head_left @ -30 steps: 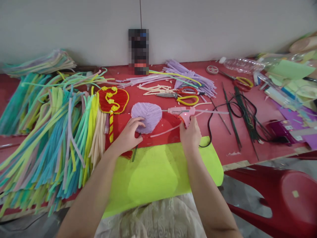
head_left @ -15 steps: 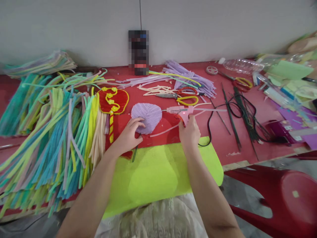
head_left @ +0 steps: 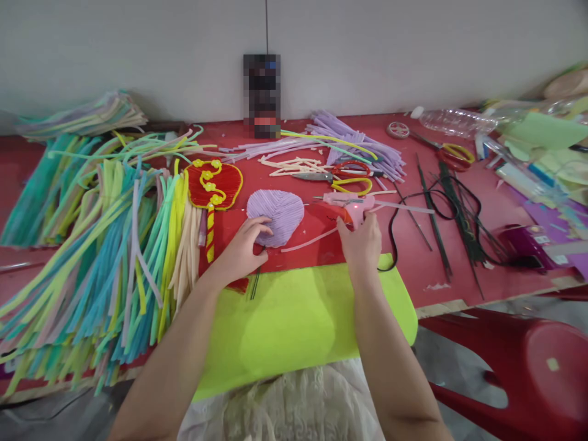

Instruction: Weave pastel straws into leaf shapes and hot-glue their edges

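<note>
Glue gun [head_left: 359, 207] in right hand [head_left: 362, 245], purple heart-shaped piece [head_left: 280, 211] at left hand [head_left: 241, 250]

The purple heart-shaped piece lies near the middle of the frame on a red table [head_left: 418, 275]. The left hand, just below and left of it, is loosely curved, with fingertips on the piece's lower-left part. Its thumb is close to thin dark stems [head_left: 255, 285]; whether it pinches anything cannot be told.

Right of centre, the right hand is wrapped around the glue gun's handle. The nozzle points left, near the piece's right edge but apart from it. A translucent stick [head_left: 408, 208] juts from the gun's rear.

Scissors [head_left: 316, 176] with red and yellow handles lie above, right of centre. A red fan-shaped ornament [head_left: 227, 184] with yellow trim sits left of centre, beside colourful fuzzy strips [head_left: 114, 245] filling the left side. A lime-green sheet [head_left: 289, 324] occupies the lower middle, and a red seat [head_left: 551, 343] the lower right.
</note>
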A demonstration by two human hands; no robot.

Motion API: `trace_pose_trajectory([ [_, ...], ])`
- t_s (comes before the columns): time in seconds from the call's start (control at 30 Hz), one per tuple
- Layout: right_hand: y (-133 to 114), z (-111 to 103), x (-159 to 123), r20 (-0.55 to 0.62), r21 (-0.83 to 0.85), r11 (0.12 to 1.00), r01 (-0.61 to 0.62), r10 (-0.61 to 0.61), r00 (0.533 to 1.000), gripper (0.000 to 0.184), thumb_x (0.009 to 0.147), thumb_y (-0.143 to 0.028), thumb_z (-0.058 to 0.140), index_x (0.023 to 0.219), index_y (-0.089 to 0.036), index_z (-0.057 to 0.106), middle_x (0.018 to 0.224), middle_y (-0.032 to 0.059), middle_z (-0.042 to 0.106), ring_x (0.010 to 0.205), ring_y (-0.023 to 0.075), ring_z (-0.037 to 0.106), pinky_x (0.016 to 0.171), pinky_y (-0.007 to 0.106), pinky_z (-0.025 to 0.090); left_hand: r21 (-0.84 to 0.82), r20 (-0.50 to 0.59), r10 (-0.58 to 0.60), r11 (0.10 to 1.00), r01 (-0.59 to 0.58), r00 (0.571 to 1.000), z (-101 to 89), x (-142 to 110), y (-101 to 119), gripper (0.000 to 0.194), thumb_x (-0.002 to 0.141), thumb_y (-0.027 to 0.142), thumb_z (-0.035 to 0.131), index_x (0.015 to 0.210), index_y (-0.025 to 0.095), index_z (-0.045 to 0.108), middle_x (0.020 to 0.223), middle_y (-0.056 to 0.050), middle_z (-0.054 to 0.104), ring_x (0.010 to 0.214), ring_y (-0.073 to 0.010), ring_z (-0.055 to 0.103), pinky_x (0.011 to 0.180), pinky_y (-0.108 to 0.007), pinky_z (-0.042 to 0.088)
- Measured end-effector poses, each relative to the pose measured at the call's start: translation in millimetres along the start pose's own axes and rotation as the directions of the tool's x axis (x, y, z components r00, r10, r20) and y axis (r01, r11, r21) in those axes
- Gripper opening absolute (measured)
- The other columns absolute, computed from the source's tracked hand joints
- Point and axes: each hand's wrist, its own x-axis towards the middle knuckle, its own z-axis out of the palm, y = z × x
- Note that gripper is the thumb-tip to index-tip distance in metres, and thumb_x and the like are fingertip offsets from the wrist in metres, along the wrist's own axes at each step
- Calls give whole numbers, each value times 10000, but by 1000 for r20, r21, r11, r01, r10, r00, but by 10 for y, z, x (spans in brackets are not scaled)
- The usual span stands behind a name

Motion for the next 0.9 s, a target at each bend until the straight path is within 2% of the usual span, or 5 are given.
trace_pose_trajectory([
  [0.33, 335, 40, 200, -143, -137, 971, 197, -216, 966, 668, 749, -704, 527, 1060, -115, 576, 1076, 219, 579, 1012, 356, 561, 852, 508, 444, -1, 16, 12, 1000, -12, 1000, 0, -37, 12, 351, 755, 97, 543, 1084, 215, 511, 1389, -86, 450, 1318, -221, 422, 1093, -449, 378],
  [0.47, 323, -65, 147, -220, -117, 853, 509, -522, 824, 439, 832, -572, 541, 1017, -184, 633, 1097, 170, 591, 1028, 315, 556, 892, 489, 428, 7, 22, 14, 1000, -14, 1000, -2, -37, 23, 371, 748, 75, 522, 1096, 204, 516, 1393, -86, 448, 1331, -212, 404, 1112, -432, 362],
  [0.6, 264, -47, 71, 58, 106, 603, 790, -797, 601, 156, 875, -373, 574, 904, -262, 679, 1016, 59, 649, 953, 229, 584, 887, 413, 426, 10, 25, 1, 1000, -1, 1000, -10, -43, 45, 405, 736, 58, 509, 1115, 200, 523, 1399, -82, 447, 1334, -209, 401, 1123, -422, 353],
  [0.7, 245, 32, 74, 189, 248, 562, 789, -827, 529, 147, 885, -327, 568, 822, -257, 682, 939, 35, 662, 897, 207, 587, 858, 406, 427, 16, 19, -9, 1000, 9, 1000, -17, -50, 67, 422, 740, 51, 494, 1132, 204, 527, 1405, -76, 447, 1336, -205, 401, 1128, -419, 351],
  [0.9, 89, -8, 203, 66, 537, 547, 642, -786, 615, 143, 849, -360, 618, 769, -241, 627, 851, 21, 642, 848, 183, 614, 832, 385, 471, 38, 28, -47, 998, 46, 999, -12, -50, 109, 443, 723, 38, 482, 1134, 194, 538, 1401, -72, 457, 1328, -205, 408, 1146, -419, 327],
])
